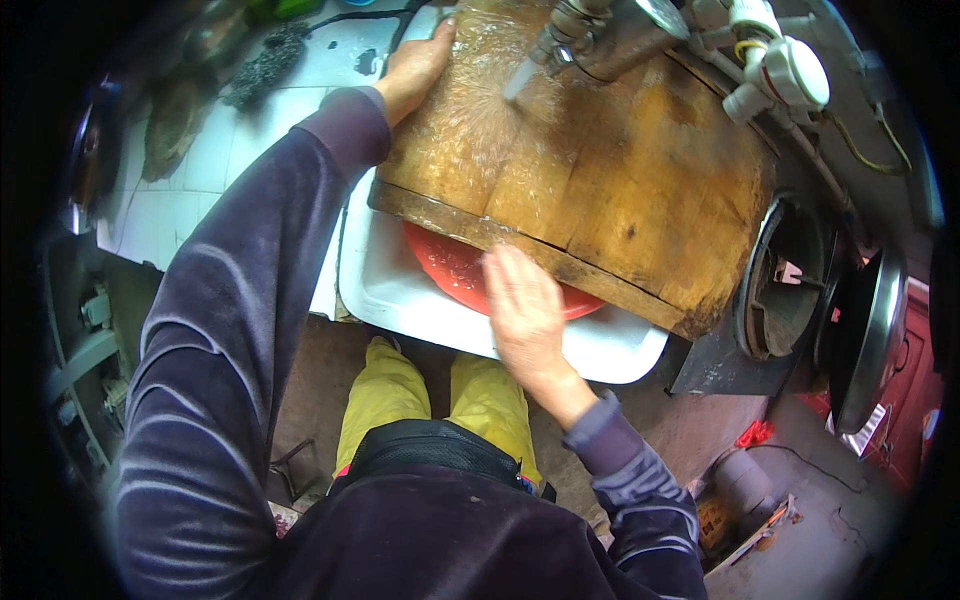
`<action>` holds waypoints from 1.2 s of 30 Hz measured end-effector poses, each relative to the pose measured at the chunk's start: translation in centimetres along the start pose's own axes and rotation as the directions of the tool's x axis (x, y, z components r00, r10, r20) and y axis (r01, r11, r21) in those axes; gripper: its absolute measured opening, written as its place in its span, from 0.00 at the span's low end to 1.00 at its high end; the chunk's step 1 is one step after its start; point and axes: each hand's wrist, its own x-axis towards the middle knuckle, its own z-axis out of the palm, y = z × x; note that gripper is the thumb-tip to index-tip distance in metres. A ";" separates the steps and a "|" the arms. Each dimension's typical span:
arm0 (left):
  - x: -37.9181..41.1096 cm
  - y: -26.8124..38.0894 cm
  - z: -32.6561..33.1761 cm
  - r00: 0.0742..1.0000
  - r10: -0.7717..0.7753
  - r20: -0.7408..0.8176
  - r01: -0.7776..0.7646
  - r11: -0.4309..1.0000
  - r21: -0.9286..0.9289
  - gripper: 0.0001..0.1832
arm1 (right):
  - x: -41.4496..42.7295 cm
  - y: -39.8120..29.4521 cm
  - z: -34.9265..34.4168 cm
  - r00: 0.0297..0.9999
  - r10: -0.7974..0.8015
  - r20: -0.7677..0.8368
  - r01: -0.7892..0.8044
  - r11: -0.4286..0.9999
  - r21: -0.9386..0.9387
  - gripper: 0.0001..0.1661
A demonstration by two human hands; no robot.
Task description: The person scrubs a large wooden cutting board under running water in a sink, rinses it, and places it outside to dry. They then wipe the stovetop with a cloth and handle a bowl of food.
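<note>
A thick wooden board (637, 180) made of joined planks lies tilted across a white sink (386, 262). Water runs from a metal tap (574, 34) and fans out over the wet wood. My left hand (418, 73) grips the board's left edge, its thumb on the top face. By the front edge is my right hand (525, 311), slightly blurred, with its fingers close together and the tips at the wood. Whether it grips or only touches the edge is not visible. Beneath the board sits a red basin (457, 270), partly hidden by the board and my right hand.
White pipe fittings (795, 71) stand behind the board at the right. A stove with a round opening (784, 285) adjoins its right side, with a black round pan or lid (874, 337) beyond. On the left tiled counter (247, 139) lies a dark mesh scourer (270, 64).
</note>
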 end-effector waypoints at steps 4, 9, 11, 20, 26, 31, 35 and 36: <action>-0.5 0.0 -1.2 0.999 0.033 -0.014 -0.033 0.999 -0.003 0.41 | 1.4 2.1 -2.9 0.989 0.148 -0.026 -0.150 0.987 -0.051 0.25; -1.3 1.1 -0.6 0.998 0.063 -0.006 -0.062 0.996 0.064 0.38 | 6.6 -0.7 0.1 0.995 0.100 -0.015 -0.100 0.995 0.013 0.19; -1.0 0.6 -0.8 0.998 0.070 0.005 -0.071 0.997 0.040 0.38 | 7.9 -1.3 0.3 0.997 0.077 -0.014 -0.075 0.991 0.107 0.19; -1.9 1.2 -1.1 1.000 -0.010 -0.017 0.011 1.000 0.029 0.40 | 7.8 -2.7 1.8 0.992 -0.001 -0.128 0.006 0.999 0.033 0.20; 1.1 -1.5 -1.7 0.994 0.062 0.093 -0.060 0.998 -0.027 0.39 | 9.7 -4.1 5.6 0.981 -0.146 -0.126 0.157 0.985 0.076 0.27; 0.5 -1.3 -1.3 0.990 0.137 -0.028 -0.130 0.974 0.186 0.44 | -0.8 4.5 -0.3 0.983 0.165 0.085 -0.148 0.974 -0.171 0.38; -0.3 0.2 -1.5 0.994 0.110 -0.004 -0.107 0.972 0.211 0.44 | -7.5 9.0 -6.3 0.917 0.393 0.065 -0.358 0.885 -0.299 0.46; -0.5 0.2 -1.6 0.995 0.100 -0.010 -0.096 0.974 0.203 0.44 | -7.2 8.5 -5.5 0.906 0.423 0.016 -0.404 0.876 -0.264 0.45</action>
